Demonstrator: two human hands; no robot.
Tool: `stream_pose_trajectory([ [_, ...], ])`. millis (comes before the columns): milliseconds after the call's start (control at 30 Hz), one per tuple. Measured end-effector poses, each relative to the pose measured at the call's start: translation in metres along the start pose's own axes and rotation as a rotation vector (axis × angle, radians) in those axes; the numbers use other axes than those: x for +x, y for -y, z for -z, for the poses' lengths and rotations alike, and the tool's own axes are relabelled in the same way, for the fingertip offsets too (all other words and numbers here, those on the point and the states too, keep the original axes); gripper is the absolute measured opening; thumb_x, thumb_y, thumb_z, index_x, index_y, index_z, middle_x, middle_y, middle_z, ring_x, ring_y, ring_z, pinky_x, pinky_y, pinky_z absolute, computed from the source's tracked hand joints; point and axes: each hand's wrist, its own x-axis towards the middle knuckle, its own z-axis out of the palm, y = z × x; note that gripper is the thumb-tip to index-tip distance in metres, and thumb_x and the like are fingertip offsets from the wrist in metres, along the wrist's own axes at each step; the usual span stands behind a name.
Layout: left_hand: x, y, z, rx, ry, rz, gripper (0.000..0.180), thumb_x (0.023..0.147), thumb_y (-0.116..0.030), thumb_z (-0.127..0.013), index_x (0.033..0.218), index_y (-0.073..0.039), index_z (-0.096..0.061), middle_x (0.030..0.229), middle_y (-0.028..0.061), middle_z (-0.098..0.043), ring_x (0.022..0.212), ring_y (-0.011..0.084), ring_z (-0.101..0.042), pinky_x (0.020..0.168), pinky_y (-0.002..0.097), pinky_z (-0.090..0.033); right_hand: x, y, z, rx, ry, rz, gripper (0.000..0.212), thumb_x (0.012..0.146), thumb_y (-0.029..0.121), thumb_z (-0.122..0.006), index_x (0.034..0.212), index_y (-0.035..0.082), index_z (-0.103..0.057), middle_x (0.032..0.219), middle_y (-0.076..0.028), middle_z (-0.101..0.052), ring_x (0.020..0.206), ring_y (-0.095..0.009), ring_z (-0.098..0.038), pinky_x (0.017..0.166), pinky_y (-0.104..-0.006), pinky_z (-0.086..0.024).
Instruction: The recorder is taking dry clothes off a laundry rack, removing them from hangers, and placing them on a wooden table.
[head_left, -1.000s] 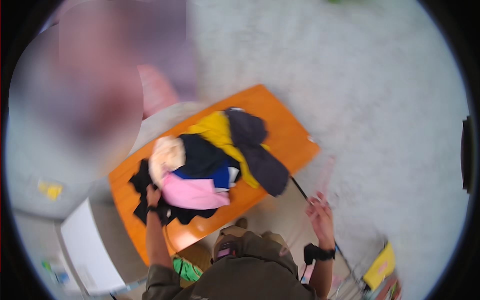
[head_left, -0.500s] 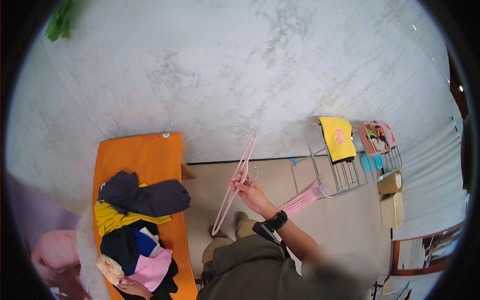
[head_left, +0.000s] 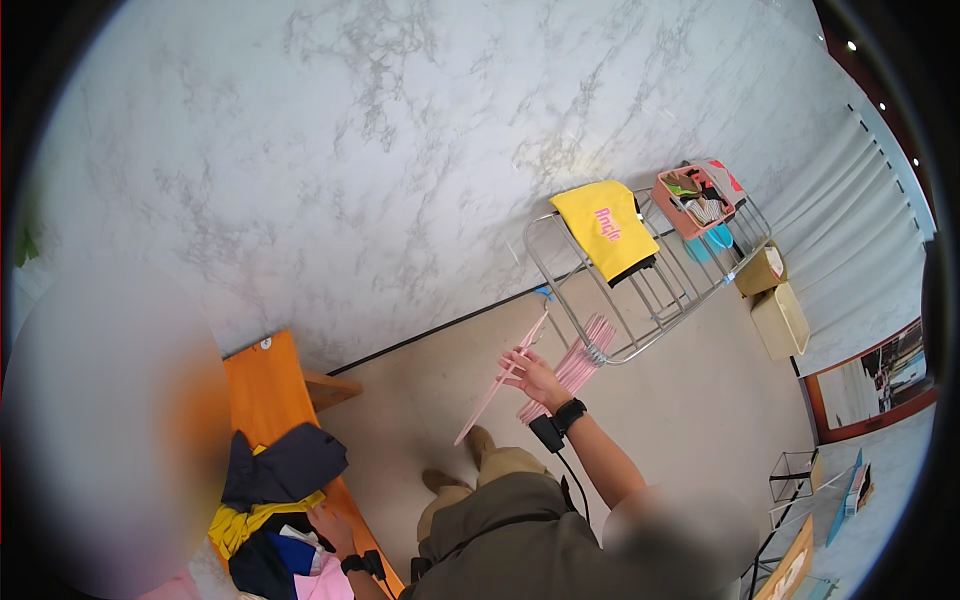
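My right hand (head_left: 533, 378) is closed around a thin pink clothes hanger (head_left: 482, 409), held tilted in the air over the floor. Behind that hand, a row of pink hangers (head_left: 578, 368) hangs from the near end of a metal drying rack (head_left: 640, 352). At lower left, my left hand (head_left: 330, 530) lies with fingers stretched out on the clothes pile, by the edge of a yellow garment (head_left: 238, 527). Around it are dark grey trousers (head_left: 285, 467), a blue piece (head_left: 293, 553) and a pink piece (head_left: 325, 582). The pile rests on an orange wooden table (head_left: 262, 390).
A folded yellow garment (head_left: 605, 225) and a pink basket of small clothes (head_left: 690, 205) sit on the rack. Beige bins (head_left: 782, 322) stand beyond it. A marbled wall runs along the far side. A large blurred shape covers the left.
My view has turned to the right. My left hand has moved from the pink cloth up the pile to the yellow garment. The held hanger is nearer the rack.
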Motion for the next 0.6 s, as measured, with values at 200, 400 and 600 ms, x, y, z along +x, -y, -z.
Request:
stream_pose_trajectory([
  [200,-0.015,0.025,-0.044,-0.047,0.148,0.075,0.011,0.07,0.001,-0.053,0.079,0.004,-0.049,0.083,0.0235,-0.052,0.084,0.0412,-0.05,0.077,0.0455,-0.04,0.034,0.025,0.053,0.034,-0.083,-0.011,0.027,0.089,0.015,-0.054,0.112,0.011,-0.04,0.102,-0.007,-0.054,0.099,-0.023,-0.054,0.084,-0.0517,-0.048],
  [400,-0.042,0.035,-0.05,-0.061,0.157,0.123,0.009,0.069,-0.001,-0.05,0.077,0.004,-0.05,0.082,0.0232,-0.054,0.079,0.0404,-0.051,0.073,0.0454,-0.042,0.057,0.036,0.101,0.026,-0.194,0.01,0.021,0.089,0.017,-0.054,0.106,0.013,-0.043,0.099,-0.005,-0.055,0.095,-0.02,-0.054,0.081,-0.0496,-0.048],
  [600,-0.059,0.04,-0.057,-0.056,0.139,0.041,0.009,0.069,-0.006,-0.053,0.076,0.0,-0.053,0.08,0.0187,-0.054,0.077,0.037,-0.053,0.068,0.0448,-0.044,0.085,0.009,0.165,0.038,-0.191,-0.02,0.015,0.089,0.014,-0.052,0.101,0.01,-0.045,0.099,-0.004,-0.056,0.099,-0.021,-0.053,0.089,-0.0504,-0.042],
])
